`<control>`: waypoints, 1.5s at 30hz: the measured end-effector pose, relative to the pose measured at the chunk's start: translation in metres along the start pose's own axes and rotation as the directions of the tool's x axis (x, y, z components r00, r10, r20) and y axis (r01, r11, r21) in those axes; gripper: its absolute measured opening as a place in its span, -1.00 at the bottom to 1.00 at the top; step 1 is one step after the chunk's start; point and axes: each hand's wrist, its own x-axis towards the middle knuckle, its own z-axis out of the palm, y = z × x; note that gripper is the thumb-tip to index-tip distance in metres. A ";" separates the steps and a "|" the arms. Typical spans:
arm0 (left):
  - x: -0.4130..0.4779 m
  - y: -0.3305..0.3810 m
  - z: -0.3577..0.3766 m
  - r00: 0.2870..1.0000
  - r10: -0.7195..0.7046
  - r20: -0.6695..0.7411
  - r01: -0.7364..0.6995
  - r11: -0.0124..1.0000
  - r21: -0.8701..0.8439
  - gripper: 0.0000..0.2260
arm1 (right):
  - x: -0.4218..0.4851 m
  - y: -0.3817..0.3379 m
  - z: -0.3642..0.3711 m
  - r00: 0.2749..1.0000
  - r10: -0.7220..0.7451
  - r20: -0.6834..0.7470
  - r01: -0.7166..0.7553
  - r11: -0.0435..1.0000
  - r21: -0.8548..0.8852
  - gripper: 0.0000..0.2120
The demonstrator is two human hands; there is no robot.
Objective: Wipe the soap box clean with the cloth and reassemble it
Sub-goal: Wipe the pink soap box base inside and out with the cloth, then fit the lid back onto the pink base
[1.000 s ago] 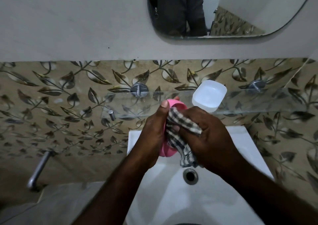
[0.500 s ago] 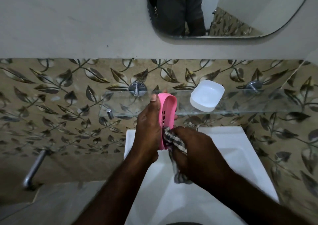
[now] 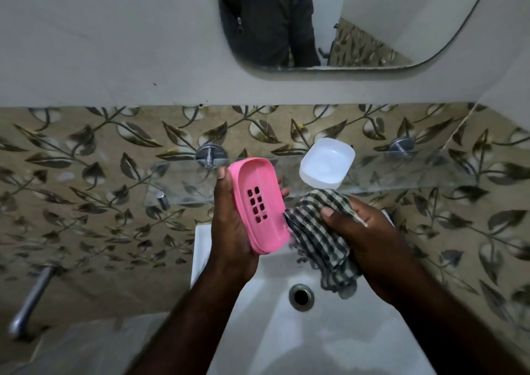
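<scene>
From my feed there's a glass shelf point(image 3: 401, 173) fixed to the leaf-patterned tile wall point(image 3: 86, 173) on chrome pegs point(image 3: 210, 156). Only a white lid point(image 3: 327, 163) sits on it, open side up, near the middle.

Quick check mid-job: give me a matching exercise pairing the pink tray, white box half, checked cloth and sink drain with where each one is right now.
Things:
1. pink tray
2. white box half
3. checked cloth
4. sink drain

Places:
A. on the glass shelf
B. bunched in the right hand
C. held in the left hand
D. in the white basin, below both hands

Pairs: 1-C, 2-A, 3-B, 4-D
</scene>
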 end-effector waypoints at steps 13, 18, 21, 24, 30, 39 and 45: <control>0.016 -0.006 0.010 0.989 -0.130 0.067 0.140 0.975 -0.170 -0.39 | 0.041 -0.027 -0.083 0.860 -0.236 -0.453 0.045 0.918 -0.393 -0.86; 0.031 -0.005 0.014 0.985 -0.150 0.086 0.165 0.963 -0.215 -0.27 | 0.097 -0.011 -0.093 0.781 -0.380 -0.495 0.005 0.797 -0.604 -0.56; 0.039 -0.007 0.008 0.980 -0.177 0.093 0.196 0.944 -0.264 -0.25 | 0.108 0.007 -0.092 0.753 -0.475 -0.455 -0.037 0.661 -0.749 -0.52; 0.042 -0.007 0.004 0.975 -0.189 0.113 0.215 0.931 -0.295 -0.23 | 0.105 0.005 -0.086 0.701 -0.609 -0.372 -0.057 0.471 -0.880 -0.59; 0.043 -0.007 0.001 0.959 -0.231 0.166 0.274 0.907 -0.321 -0.22 | 0.082 -0.016 -0.046 0.809 -0.579 0.100 0.359 0.351 -0.865 -0.57; 0.038 -0.004 -0.009 0.952 -0.172 0.252 0.249 0.915 -0.317 -0.23 | 0.088 0.006 -0.048 0.831 -0.438 0.342 0.432 0.122 -0.894 -0.71; 0.040 -0.004 -0.017 0.969 -0.114 0.217 0.181 0.931 -0.318 -0.23 | 0.046 -0.053 -0.030 0.819 -0.455 0.349 0.539 0.401 -0.741 -0.77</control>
